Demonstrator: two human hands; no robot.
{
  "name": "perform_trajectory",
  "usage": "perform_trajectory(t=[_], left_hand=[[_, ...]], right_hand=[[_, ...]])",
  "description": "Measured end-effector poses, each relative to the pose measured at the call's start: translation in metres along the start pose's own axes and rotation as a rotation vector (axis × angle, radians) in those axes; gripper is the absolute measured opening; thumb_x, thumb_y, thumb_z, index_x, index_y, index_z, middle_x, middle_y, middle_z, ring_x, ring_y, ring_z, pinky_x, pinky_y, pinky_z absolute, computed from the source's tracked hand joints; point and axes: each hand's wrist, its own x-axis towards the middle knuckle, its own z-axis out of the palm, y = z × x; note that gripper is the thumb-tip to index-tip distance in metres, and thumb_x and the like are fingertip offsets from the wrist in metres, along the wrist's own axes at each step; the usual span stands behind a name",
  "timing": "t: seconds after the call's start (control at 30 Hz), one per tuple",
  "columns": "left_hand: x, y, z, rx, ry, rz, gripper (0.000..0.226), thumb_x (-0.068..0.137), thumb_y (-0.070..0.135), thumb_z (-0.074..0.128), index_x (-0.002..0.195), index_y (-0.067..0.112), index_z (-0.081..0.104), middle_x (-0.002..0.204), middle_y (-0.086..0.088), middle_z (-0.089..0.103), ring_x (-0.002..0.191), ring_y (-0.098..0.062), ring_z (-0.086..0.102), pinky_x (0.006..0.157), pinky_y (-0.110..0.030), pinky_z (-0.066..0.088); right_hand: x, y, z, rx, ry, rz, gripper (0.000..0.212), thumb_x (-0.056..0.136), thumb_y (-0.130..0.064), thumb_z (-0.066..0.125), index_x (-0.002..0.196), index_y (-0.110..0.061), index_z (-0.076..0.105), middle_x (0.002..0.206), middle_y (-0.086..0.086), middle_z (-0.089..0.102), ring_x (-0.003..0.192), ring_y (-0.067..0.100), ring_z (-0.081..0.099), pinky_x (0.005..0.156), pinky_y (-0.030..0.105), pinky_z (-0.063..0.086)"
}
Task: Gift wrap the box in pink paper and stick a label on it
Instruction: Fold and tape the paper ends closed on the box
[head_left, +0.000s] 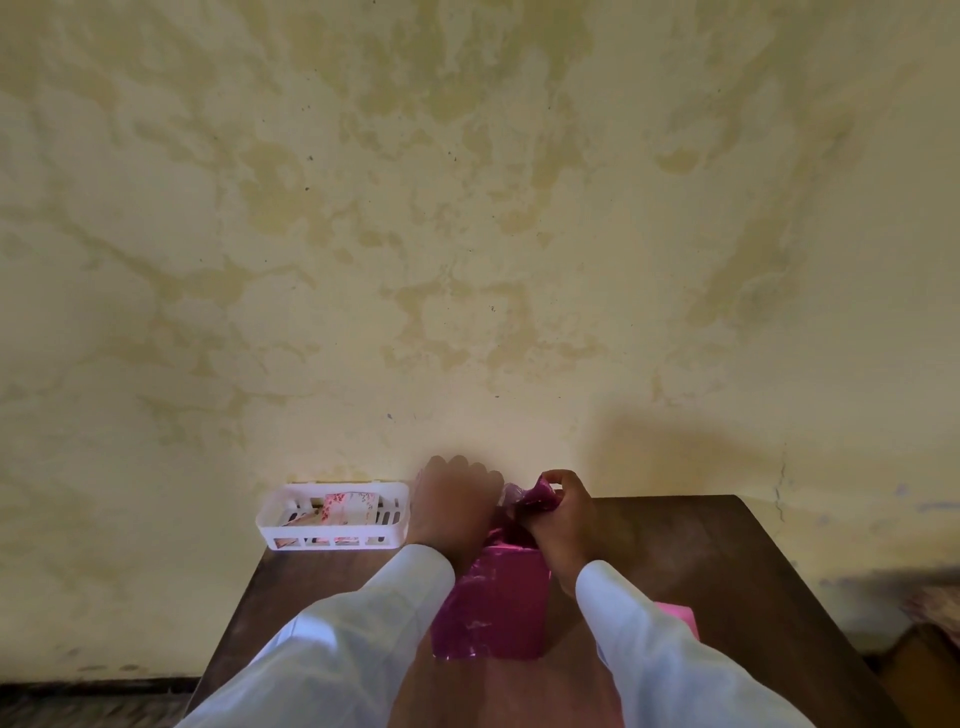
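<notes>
Head view: box (493, 603) stands mid-tabletop, towards the near edge, its top and near face already covered in pink paper. Far end not yet closed.

Right hand (561, 519) pinches a gathered bunch of loose pink paper (535, 496), thumb and fingers curled round it above the far end of the box. Left hand (457, 499) sits just beside it with only its back showing and the fingers hidden, so grip cannot tell.

Step in hand, as judged: closing the far end. To do it well, flatten the bunch into clean flaps, crease along the box edges, pull taut before fixing; film looks thin and crinkly, likely to tear or spring open.

White slotted basket (265, 519) at the far left corner of the tabletop (727, 561) holds patterned cards, possibly labels. Pale pink item (678, 618) lies past the right sleeve. Tabletop is dark brown wood, pushed against a mottled yellow wall (467, 208).
</notes>
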Motion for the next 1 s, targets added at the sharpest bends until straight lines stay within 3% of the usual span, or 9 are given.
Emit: perform_trajectory(t=[0.1, 0.17, 0.3, 0.43, 0.6, 0.77, 0.93, 1.0], left_hand=[[-0.002, 0.001, 0.004, 0.002, 0.009, 0.009, 0.034, 0.050, 0.026, 0.087, 0.061, 0.019, 0.055, 0.057, 0.001, 0.052, 0.056, -0.024, 0.050, 0.056, -0.033, 0.038], [-0.005, 0.001, 0.005, 0.000, 0.051, 0.025, 0.029, 0.052, 0.020, 0.083, 0.062, 0.018, 0.055, 0.057, 0.001, 0.051, 0.057, -0.025, 0.050, 0.057, -0.033, 0.037], [-0.011, 0.002, 0.011, -0.015, 0.145, 0.046, 0.022, 0.060, 0.011, 0.075, 0.064, 0.017, 0.054, 0.059, -0.001, 0.049, 0.057, -0.025, 0.045, 0.057, -0.034, 0.036], [-0.020, 0.006, 0.020, -0.028, 0.229, 0.070, 0.010, 0.073, 0.010, 0.054, 0.066, 0.016, 0.055, 0.061, -0.002, 0.049, 0.058, -0.025, 0.043, 0.058, -0.035, 0.035], [-0.029, 0.007, 0.030, -0.040, 0.287, 0.087, 0.010, 0.073, 0.006, 0.058, 0.067, 0.014, 0.057, 0.064, -0.004, 0.049, 0.060, -0.026, 0.043, 0.061, -0.036, 0.032], [-0.037, 0.007, 0.039, -0.080, 0.319, 0.088, 0.009, 0.072, 0.006, 0.068, 0.073, 0.014, 0.063, 0.068, -0.005, 0.052, 0.065, -0.027, 0.045, 0.064, -0.038, 0.034], [-0.040, 0.007, 0.038, -0.122, 0.373, 0.093, 0.010, 0.078, 0.010, 0.071, 0.076, 0.013, 0.062, 0.071, -0.005, 0.053, 0.066, -0.027, 0.045, 0.064, -0.038, 0.036], [-0.038, 0.007, 0.036, -0.122, 0.393, 0.092, 0.011, 0.079, 0.011, 0.071, 0.075, 0.013, 0.061, 0.070, -0.006, 0.053, 0.065, -0.027, 0.044, 0.064, -0.038, 0.034]], right_hand=[[0.000, -0.003, 0.000, -0.017, 0.023, 0.009, 0.045, 0.080, -0.002, 0.077, 0.116, -0.014, 0.052, 0.093, 0.003, 0.064, 0.078, 0.008, 0.062, 0.058, 0.006, 0.047], [-0.001, -0.005, 0.001, -0.014, 0.040, 0.017, 0.039, 0.082, 0.003, 0.072, 0.114, -0.011, 0.054, 0.091, 0.004, 0.063, 0.077, 0.009, 0.061, 0.052, 0.006, 0.045], [-0.001, -0.005, 0.002, -0.062, 0.079, 0.016, 0.028, 0.082, -0.001, 0.070, 0.106, -0.012, 0.060, 0.091, 0.004, 0.068, 0.078, 0.015, 0.065, 0.065, 0.023, 0.055], [0.002, -0.004, 0.001, -0.069, 0.079, 0.028, 0.016, 0.081, 0.003, 0.066, 0.090, -0.010, 0.064, 0.085, 0.008, 0.069, 0.079, 0.025, 0.068, 0.071, 0.036, 0.060], [0.001, -0.005, -0.001, -0.055, 0.073, 0.031, 0.014, 0.085, 0.003, 0.062, 0.091, -0.009, 0.065, 0.085, 0.008, 0.070, 0.075, 0.019, 0.067, 0.058, 0.022, 0.053], [0.004, -0.002, 0.000, -0.015, 0.084, 0.044, 0.022, 0.079, 0.006, 0.068, 0.095, -0.008, 0.064, 0.088, 0.012, 0.070, 0.081, 0.026, 0.068, 0.062, 0.027, 0.054], [0.005, 0.002, 0.002, 0.035, 0.055, 0.052, 0.029, 0.079, 0.006, 0.067, 0.097, -0.015, 0.063, 0.091, 0.010, 0.070, 0.079, 0.023, 0.070, 0.068, 0.036, 0.061], [0.001, 0.002, -0.001, 0.053, 0.015, 0.032, 0.034, 0.082, 0.004, 0.067, 0.108, -0.017, 0.060, 0.097, 0.006, 0.068, 0.083, 0.016, 0.067, 0.066, 0.027, 0.058]])
